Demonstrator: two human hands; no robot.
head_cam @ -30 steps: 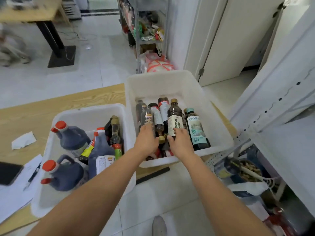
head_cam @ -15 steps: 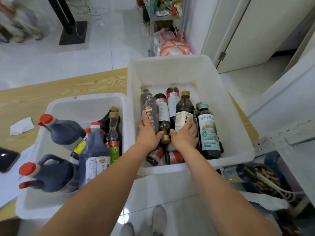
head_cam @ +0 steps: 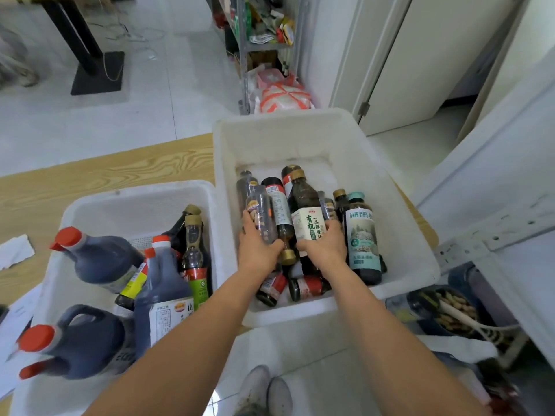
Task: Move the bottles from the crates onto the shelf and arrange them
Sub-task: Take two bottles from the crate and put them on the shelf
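White plastic crates (head_cam: 300, 124) are still full, the task barely begun: left hand (head_cam: 259, 255) wraps a slim clear bottle (head_cam: 260, 213), right hand (head_cam: 326, 250) a dark white-labelled bottle (head_cam: 306, 211).

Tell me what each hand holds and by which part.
The left hand grips a clear bottle round its body. The right hand grips the white-labelled dark bottle round its labelled lower body.

you have only one camera, worn on your head. it looks forward and down, close above the right white plastic crate (head_cam: 300, 130) and the left white plastic crate (head_cam: 135, 202) on the pale wooden table (head_cam: 105, 172).
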